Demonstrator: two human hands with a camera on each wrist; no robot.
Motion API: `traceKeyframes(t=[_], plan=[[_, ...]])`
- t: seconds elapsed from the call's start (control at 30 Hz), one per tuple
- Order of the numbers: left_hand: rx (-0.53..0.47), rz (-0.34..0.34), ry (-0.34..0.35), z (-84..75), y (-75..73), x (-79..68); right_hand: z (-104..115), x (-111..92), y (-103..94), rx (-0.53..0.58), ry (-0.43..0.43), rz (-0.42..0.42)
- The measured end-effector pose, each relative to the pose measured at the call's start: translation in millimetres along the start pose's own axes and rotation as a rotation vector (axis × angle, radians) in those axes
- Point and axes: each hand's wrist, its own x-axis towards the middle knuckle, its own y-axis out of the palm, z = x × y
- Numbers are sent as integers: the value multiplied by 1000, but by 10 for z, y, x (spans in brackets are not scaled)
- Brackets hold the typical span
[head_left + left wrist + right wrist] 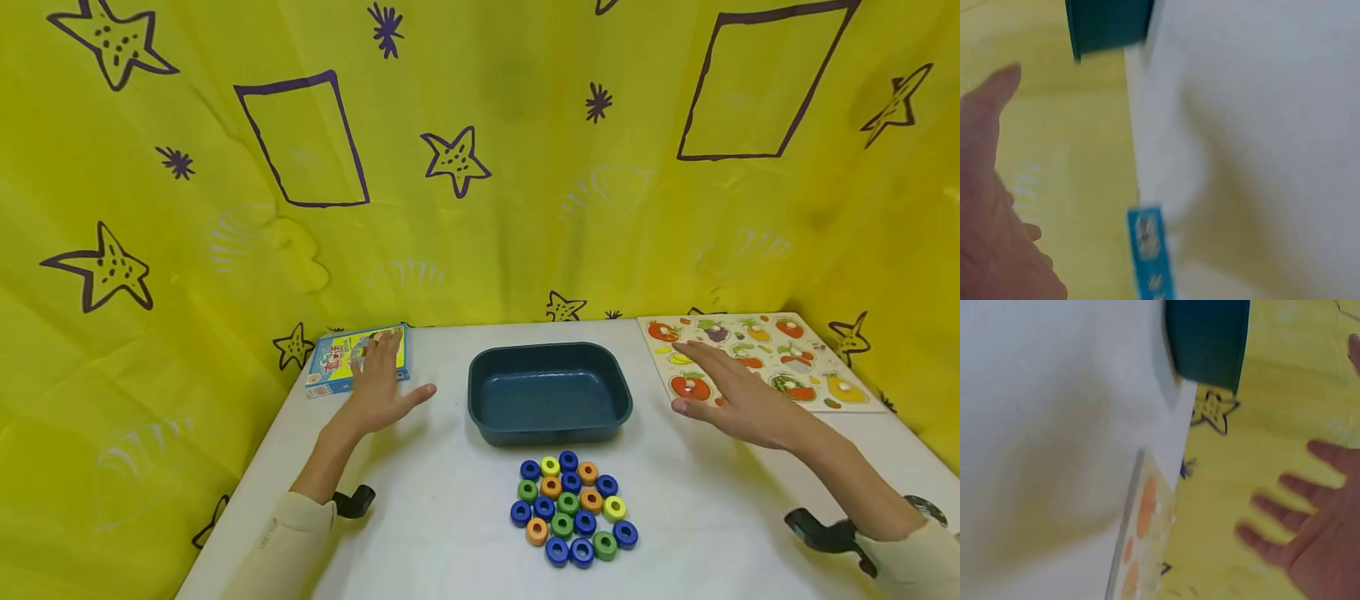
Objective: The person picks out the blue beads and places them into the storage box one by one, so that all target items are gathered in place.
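Observation:
My left hand (377, 396) hovers over the table with fingers straight and thumb spread, holding nothing. Its fingertips overlap a blue and yellow box (358, 360) in the head view. On the other side, my right hand (738, 400) is raised with fingers extended, also holding nothing; behind it lies a flat board (787, 358) printed with fruit and vegetables. Between the hands stands a dark teal tray (551, 400) with nothing in it. In front of the tray, several small ring beads (567, 502) in blue, green, orange and yellow lie in a loose cluster.
The white table (442, 517) meets a yellow curtain (517, 233) with star and square drawings at its back and sides. Each wrist wears a black camera mount, the left one (355, 502) and the right one (821, 531).

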Motion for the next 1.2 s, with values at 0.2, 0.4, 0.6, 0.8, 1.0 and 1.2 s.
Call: traceKeyframes(t=[0.2, 0.4, 0.6, 0.8, 1.0, 1.2], plan=[[-461, 58, -16, -274, 243, -99, 297, -134, 162, 328, -216, -14], [-649, 78, 20, -457, 479, -127, 429, -113, 529, 597, -283, 244], [-710, 145, 63, -541, 560, -151, 437, -57, 822, 602, -267, 383], [-742, 220, 94, -700, 355, -229, 429, -30, 898, 625, -231, 451], [-741, 236, 84, -765, 270, -260, 432, -14, 910, 627, -215, 470], [-727, 247, 73, -766, 268, -253, 441, -8, 918, 630, -184, 480]])
